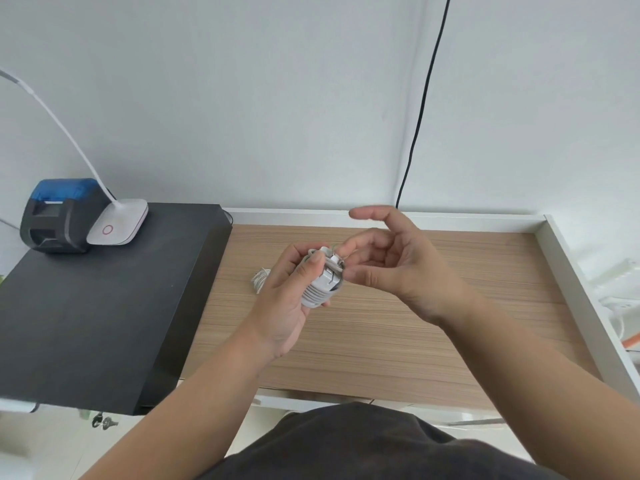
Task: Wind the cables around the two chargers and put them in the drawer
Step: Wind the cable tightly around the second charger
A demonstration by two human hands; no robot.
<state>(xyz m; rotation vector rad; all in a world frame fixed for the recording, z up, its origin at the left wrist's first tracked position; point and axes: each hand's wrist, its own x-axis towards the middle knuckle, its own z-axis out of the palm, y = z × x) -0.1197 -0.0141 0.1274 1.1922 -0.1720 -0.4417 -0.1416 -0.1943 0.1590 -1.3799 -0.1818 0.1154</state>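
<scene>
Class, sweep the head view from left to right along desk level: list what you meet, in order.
Blue-black device → lamp base → loose cable bundle → left hand → charger → right hand → white desk rim.

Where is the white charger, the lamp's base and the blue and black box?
white charger (320, 284), head view, on its cable-wrapped body, held in the left hand.
lamp's base (117, 223), head view, on its flat white top.
blue and black box (57, 211), head view, on its dark front.
</scene>
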